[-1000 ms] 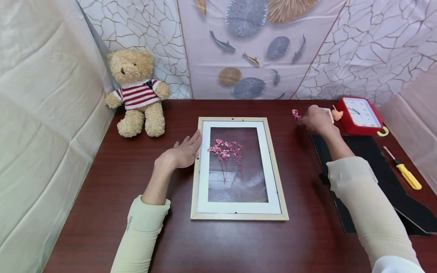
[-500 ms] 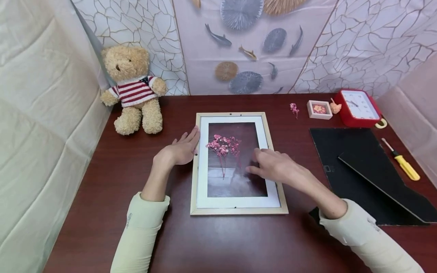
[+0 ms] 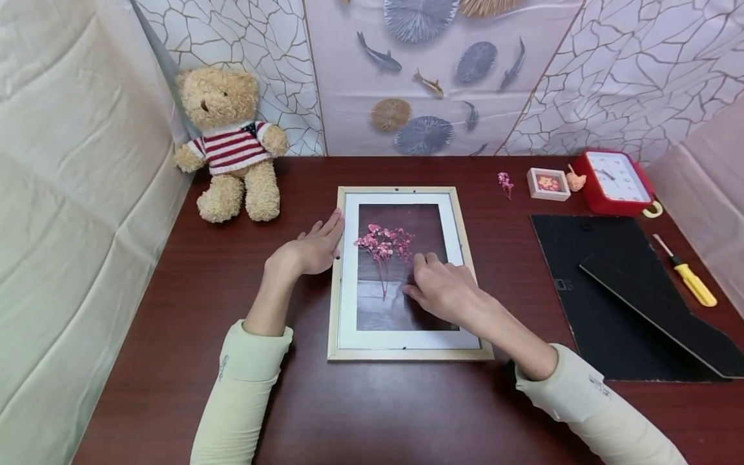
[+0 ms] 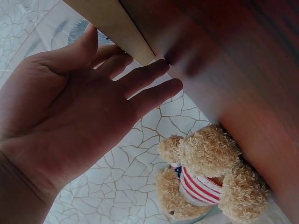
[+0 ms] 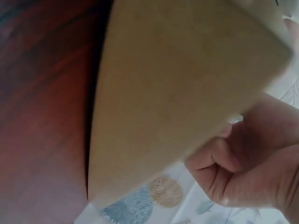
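A glossy red-brown tabletop [image 3: 372, 413] meets a white, gold-veined backdrop [image 3: 261, 48], its middle panel printed with fish; on it lies a wooden frame [image 3: 372, 355], a pink sprig [image 3: 379, 244] within; the left hand [image 3: 310, 250], fingers straight, touches its left edge; the right hand [image 3: 444, 287] curls over its right part, any pinch impossible to tell; markings on 2 cuffs [image 3: 256, 358] and the red clock [image 3: 619, 175] are illegible.

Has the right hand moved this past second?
Yes: the right hand moved left and nearer, away from the red clock, to the picture frame.
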The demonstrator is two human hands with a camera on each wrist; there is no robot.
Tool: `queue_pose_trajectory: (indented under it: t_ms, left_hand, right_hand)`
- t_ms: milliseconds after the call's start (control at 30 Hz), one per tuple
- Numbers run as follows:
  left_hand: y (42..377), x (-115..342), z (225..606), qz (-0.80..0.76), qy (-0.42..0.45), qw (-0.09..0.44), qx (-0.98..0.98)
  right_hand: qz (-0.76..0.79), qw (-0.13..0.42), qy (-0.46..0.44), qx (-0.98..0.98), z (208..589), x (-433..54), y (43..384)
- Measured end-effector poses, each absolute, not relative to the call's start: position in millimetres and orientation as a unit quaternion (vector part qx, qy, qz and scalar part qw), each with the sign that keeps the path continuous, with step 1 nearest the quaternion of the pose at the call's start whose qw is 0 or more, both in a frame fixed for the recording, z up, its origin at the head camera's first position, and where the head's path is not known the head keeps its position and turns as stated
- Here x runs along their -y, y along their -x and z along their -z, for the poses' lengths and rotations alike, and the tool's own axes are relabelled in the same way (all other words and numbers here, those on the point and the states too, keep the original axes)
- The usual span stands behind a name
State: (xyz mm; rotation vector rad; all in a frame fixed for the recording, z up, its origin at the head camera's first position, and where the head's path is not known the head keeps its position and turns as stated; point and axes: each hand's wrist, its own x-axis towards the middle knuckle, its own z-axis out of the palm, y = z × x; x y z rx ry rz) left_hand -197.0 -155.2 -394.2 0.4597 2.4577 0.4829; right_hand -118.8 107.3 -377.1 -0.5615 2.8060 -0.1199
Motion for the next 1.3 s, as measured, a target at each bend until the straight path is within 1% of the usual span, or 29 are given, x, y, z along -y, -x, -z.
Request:
queue_pose_trajectory:
  t_ms: [100,300,400,567,633,767,933,1067,1167,1200,1267,1300]
  left_hand:
    - [199,155,397,-0.182,-0.174,0.296,-0.921]
    - [215,163,427,-0.178,-0.179,0.285,-0.925]
    - [220,164,436,-0.181,-0.177,0.279,-0.926]
    - [213,163,425,-0.182,-0.184,0.278,-0.925]
    - [212,163,425,-0.185,-0.185,0.278,-0.924]
    - [219,165,438,-0.188,-0.18,0.28,-0.924]
    - [224,165,444,-0.184,-0.189,0.276,-0.924]
    - [214,163,427,-0.189,-0.194,0.277,-0.922]
    - [200,157,400,-0.19,-0.189,0.286,-0.92]
    - [196,155,393,-0.189,-0.188,0.287,-0.92]
    - [188,152,381,-0.187,-0.184,0.291,-0.92]
    - [186,150,377,-0.184,-0.183,0.293,-0.92]
  right_hand:
    - [0.052,0.125,0.196,-0.971,392,-114,123]
    - [0.051,0.1,0.19,-0.975,434,-133,136]
    - [0.049,0.11,0.188,-0.975,418,-127,130]
    - [0.029,0.106,0.178,-0.978,383,-113,118]
    - [0.02,0.1,0.17,-0.98,380,-111,118]
    - [0.015,0.096,0.161,-0.982,377,-110,121]
    - [0.029,0.112,0.164,-0.98,382,-114,132]
    - [0.064,0.123,0.167,-0.976,421,-136,157]
    - [0.095,0.132,0.167,-0.973,458,-156,178]
    - [0.104,0.138,0.166,-0.971,464,-161,182]
    - [0.116,0.15,0.16,-0.969,467,-166,186]
    - [0.118,0.156,0.16,-0.968,454,-164,182]
